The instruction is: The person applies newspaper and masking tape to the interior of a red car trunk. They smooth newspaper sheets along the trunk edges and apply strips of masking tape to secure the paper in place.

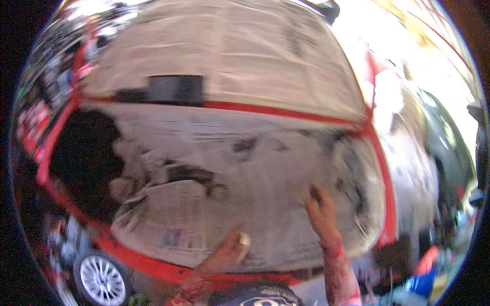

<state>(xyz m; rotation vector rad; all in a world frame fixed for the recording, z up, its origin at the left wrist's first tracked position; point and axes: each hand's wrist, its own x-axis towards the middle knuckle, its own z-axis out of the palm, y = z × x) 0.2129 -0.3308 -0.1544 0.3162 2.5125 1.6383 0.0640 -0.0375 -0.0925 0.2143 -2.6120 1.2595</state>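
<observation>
My left hand [224,254] is closed on a small cream-coloured thing [244,239], too blurred to name, low over the near edge of the newspaper sheets [265,204]. Farther right, my right hand [322,211] is over the same sheets, thumb and fingers apart, with nothing visible in it. The newspaper covers a wide panel framed by red painted edges [385,188]. On the sheets, left of the middle, an olive ring-shaped thing [218,192] lies beside a dark, narrow patch [189,173].
Beyond a red strip, brown paper [255,51] covers another large surface, with a dark flat rectangle [176,90] at its near edge. A black opening [87,158] lies left of the newspaper. A spoked wheel [102,280] stands at lower left, and a dark car [449,137] at right.
</observation>
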